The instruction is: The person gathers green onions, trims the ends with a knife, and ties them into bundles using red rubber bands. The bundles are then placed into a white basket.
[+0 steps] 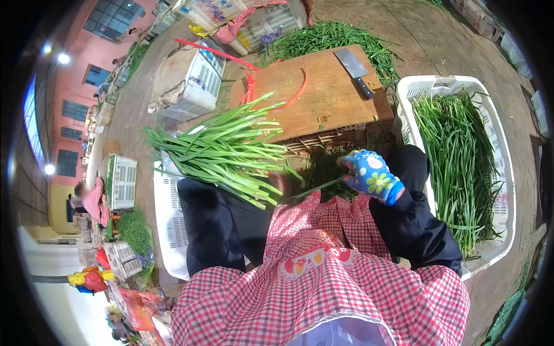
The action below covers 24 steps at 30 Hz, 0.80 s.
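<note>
A thick bunch of long green leafy stalks (225, 151) spreads over my left knee, its pale cut ends pointing right. My left hand is mostly covered by the bunch; a pale patch of what looks like my left glove (197, 130) shows among the leaves, gripping it. My right hand (370, 173), in a blue flowered glove, is closed on a thin green strand (318, 188) above my lap. Ahead lies a wooden board (298, 104) on a crate. On it rest a cleaver (352, 69) with a black handle and a red strip (301, 88).
A white plastic crate (506, 173) of greens stands at my right, another white crate (166, 225) at my left. Beyond the board are a heap of greens (333, 39) and a box-like crate (190, 82). Further left, a person in pink (97, 201) is by more crates.
</note>
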Tool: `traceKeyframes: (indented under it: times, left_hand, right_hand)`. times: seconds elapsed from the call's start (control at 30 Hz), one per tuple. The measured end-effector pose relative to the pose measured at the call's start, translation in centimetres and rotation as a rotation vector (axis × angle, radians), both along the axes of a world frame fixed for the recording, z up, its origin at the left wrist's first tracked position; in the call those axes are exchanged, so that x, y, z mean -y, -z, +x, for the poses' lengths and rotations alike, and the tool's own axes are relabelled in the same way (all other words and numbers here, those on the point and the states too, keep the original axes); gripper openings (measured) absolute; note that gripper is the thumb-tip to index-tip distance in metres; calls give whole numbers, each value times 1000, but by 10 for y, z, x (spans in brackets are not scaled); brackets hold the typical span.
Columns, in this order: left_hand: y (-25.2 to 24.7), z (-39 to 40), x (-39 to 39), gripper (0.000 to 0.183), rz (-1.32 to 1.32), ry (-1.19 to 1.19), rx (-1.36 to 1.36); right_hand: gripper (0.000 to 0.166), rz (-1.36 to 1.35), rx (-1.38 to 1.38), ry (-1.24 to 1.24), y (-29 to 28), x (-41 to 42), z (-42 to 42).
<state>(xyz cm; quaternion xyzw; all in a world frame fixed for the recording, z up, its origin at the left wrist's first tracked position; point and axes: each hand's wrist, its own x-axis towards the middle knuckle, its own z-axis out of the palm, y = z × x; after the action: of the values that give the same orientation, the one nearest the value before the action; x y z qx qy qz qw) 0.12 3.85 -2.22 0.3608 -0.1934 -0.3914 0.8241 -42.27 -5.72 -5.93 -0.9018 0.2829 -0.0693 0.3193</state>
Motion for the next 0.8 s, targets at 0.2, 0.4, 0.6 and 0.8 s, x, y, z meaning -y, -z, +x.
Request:
traceKeyframes:
  times: [0.2, 0.4, 0.6, 0.8]
  left_hand:
    - [0, 8, -4, 32, 12, -26, -9]
    - [-6, -2, 6, 34, 7, -11, -10]
    - [-5, 4, -4, 36, 6, -29, -14]
    - [-10, 9, -8, 38, 25, -44, -7]
  right_hand:
    - [43, 947, 838, 149, -46, -16, 63]
    - [31, 1055, 995, 63, -45, -23, 97]
    - [22, 914, 523, -372, 2, 2, 18]
    - [69, 281, 453, -33, -17, 0, 6]
